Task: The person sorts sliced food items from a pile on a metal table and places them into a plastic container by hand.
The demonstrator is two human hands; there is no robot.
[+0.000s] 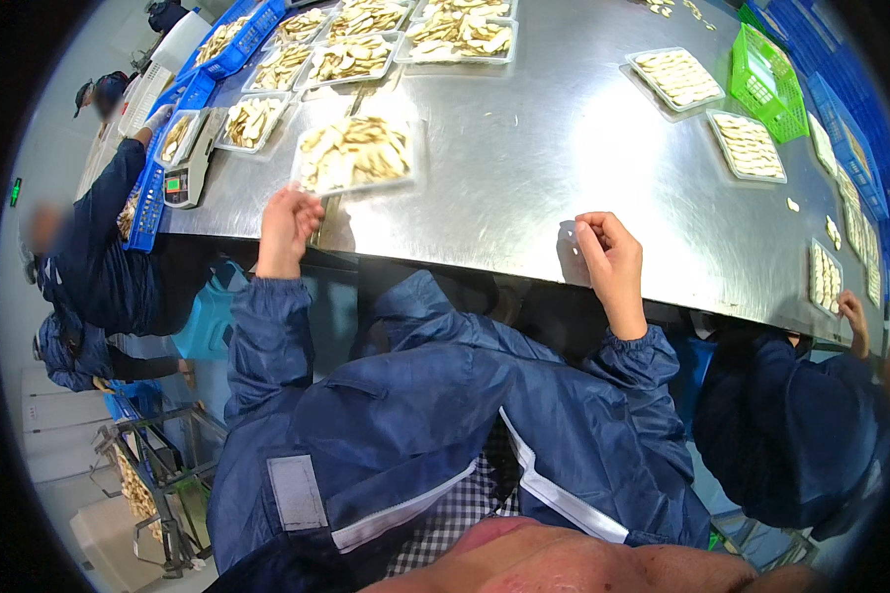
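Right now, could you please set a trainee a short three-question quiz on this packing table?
1. True or false: the left hand rests at the near edge of a clear tray of pale slices.
2. Which colour is the basket at the far right of the steel table: A blue, B green, C red?
3. Fill in: the right hand lies on the bare ____ tabletop, fingers curled.

Key: 1 true; 2 B; 3 steel.

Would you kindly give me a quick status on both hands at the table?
Left hand curled at the clear tray of pale slices. Right hand closed on steel table edge. Nothing between.
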